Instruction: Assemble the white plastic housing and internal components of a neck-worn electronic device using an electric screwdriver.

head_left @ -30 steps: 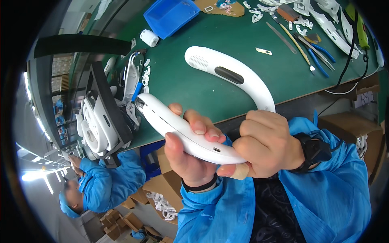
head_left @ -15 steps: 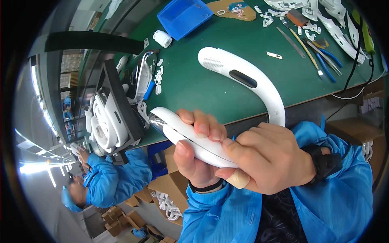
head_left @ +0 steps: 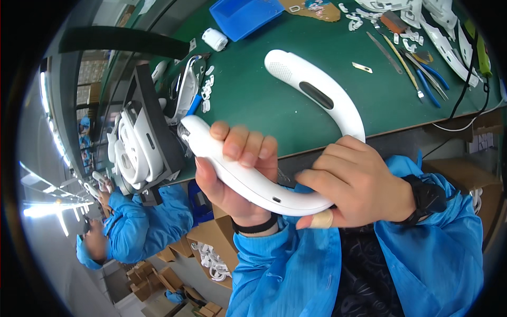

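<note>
A white U-shaped neck fan (head_left: 248, 182) is held up in front of me at the table's front edge. Around its near arm closes my left hand (head_left: 243, 145), fingers on top and thumb along the side. My right hand (head_left: 359, 185) grips the bend, its bandaged thumb underneath. A thin seam and a small dark port show on the near arm, whose tip looks clear or shiny. The far arm reaches over the green table, showing a dotted grille and a dark oval panel. My right palm hides part of the bend.
A blue bin (head_left: 245, 18), white cylinder (head_left: 215, 39) and loose blade (head_left: 362, 67) lie on the green table (head_left: 237, 79). Tweezers and pliers (head_left: 428, 87) are at right, near white shell parts. At left stand a dark rack (head_left: 158, 127) of white fans and a co-worker in blue (head_left: 142, 222).
The near arm has turned, bringing its port into view, and its tip has risen leftward. My left hand has shifted left and up; my right fingers have loosened slightly.
</note>
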Demonstrator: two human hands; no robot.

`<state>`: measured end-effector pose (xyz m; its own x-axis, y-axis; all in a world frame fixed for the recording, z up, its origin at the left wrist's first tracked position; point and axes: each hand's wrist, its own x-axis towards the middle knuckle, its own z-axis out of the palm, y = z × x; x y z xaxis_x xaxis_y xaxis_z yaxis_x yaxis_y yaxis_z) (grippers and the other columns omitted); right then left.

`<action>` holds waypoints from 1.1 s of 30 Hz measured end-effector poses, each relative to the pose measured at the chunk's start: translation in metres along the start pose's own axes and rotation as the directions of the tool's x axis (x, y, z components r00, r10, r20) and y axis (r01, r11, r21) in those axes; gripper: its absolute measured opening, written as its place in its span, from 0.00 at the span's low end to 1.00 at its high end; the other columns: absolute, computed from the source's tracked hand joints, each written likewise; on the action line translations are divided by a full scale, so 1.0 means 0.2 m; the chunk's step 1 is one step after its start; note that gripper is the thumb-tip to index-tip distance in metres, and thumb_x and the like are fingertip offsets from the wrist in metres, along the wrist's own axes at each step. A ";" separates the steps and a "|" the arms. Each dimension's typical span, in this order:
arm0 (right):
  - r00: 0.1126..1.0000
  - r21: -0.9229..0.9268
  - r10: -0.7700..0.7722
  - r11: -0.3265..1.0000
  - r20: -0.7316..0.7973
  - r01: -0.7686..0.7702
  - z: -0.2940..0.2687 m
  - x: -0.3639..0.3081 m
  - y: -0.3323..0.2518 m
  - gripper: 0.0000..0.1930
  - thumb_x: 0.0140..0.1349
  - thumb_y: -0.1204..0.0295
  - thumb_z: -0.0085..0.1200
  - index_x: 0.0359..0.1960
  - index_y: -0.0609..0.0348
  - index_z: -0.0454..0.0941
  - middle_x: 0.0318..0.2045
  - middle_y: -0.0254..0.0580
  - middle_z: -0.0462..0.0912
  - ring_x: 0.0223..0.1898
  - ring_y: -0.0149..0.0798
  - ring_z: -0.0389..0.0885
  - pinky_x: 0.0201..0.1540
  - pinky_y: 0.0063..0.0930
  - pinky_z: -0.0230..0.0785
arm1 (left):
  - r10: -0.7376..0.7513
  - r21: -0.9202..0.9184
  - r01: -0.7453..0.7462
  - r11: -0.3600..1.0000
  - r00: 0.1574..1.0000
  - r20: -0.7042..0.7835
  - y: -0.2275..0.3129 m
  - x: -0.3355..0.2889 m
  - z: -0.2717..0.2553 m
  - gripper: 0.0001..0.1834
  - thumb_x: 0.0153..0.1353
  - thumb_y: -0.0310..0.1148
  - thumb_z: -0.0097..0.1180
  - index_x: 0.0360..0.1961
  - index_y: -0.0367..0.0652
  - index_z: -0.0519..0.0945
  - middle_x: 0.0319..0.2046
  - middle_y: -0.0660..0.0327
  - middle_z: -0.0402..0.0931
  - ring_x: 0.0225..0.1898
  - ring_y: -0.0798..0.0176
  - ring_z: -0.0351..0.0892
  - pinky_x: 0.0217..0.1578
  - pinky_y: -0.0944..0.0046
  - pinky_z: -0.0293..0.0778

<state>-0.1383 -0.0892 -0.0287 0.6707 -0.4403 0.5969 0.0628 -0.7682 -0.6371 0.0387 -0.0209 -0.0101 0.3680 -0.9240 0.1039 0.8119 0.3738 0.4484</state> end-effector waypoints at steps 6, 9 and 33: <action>0.982 -0.061 -0.173 0.982 0.076 0.178 -0.02 0.00 -0.01 0.21 0.55 0.51 0.65 0.26 0.59 0.77 0.19 0.33 0.66 0.19 0.34 0.67 0.23 0.29 0.55 | -0.166 -0.162 0.176 0.971 0.983 0.073 0.04 0.05 -0.03 0.25 0.68 0.55 0.59 0.51 0.46 0.72 0.34 0.69 0.75 0.36 0.72 0.73 0.45 0.63 0.67; 0.978 -0.137 -0.178 0.972 0.106 0.192 -0.05 0.00 -0.03 0.17 0.56 0.55 0.63 0.25 0.55 0.75 0.19 0.30 0.62 0.21 0.30 0.66 0.24 0.25 0.55 | -0.127 -0.291 0.155 0.944 0.986 0.112 0.02 0.04 -0.02 0.32 0.70 0.61 0.52 0.60 0.45 0.68 0.36 0.66 0.71 0.38 0.66 0.71 0.46 0.56 0.69; 0.989 -0.192 -0.124 0.976 -0.077 0.108 -0.02 0.06 -0.07 0.20 0.61 0.54 0.63 0.29 0.62 0.78 0.18 0.34 0.68 0.18 0.36 0.68 0.22 0.31 0.56 | -0.030 -0.168 0.041 0.985 0.997 0.067 -0.10 0.00 0.06 0.25 0.68 0.46 0.59 0.58 0.47 0.66 0.35 0.63 0.69 0.31 0.67 0.70 0.32 0.65 0.70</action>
<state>-0.1341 -0.0861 -0.0110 0.5990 -0.3759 0.7071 -0.0083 -0.8858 -0.4639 0.0175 -0.0292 -0.0078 0.3127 -0.9380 0.1496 0.8908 0.3443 0.2967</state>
